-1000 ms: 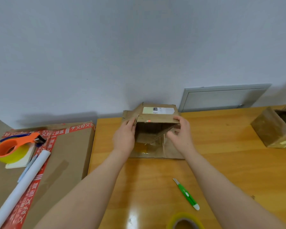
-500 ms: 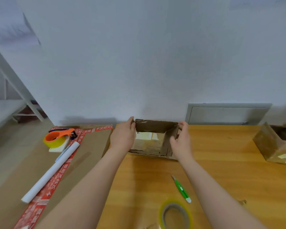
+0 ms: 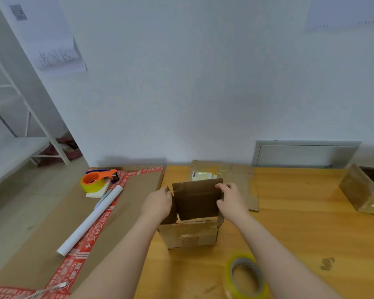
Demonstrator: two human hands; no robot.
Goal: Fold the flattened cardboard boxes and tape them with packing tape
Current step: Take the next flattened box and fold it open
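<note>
A small brown cardboard box (image 3: 189, 235) stands on the wooden table (image 3: 300, 234) in front of me, its upper flaps partly folded over. My left hand (image 3: 158, 205) grips the left side flap. My right hand (image 3: 231, 200) pinches the right edge of the dark top flap (image 3: 197, 198), which tilts up over the opening. A flattened cardboard sheet (image 3: 242, 180) with a white label lies on the table behind the box. A loose roll of clear packing tape (image 3: 245, 277) lies near the front edge, partly behind my right forearm.
A large flat carton with red printed tape (image 3: 52, 223) lies to the left, carrying an orange tape dispenser (image 3: 97, 180), a white paper roll (image 3: 91, 221) and a pen. Another open box (image 3: 367, 190) stands at the far right. A white wall runs behind the table.
The box came toward me and now stands with its flaps up; both hands have shifted from its side walls onto the upper flaps. The camera tilted up, and the green knife is out of sight.
</note>
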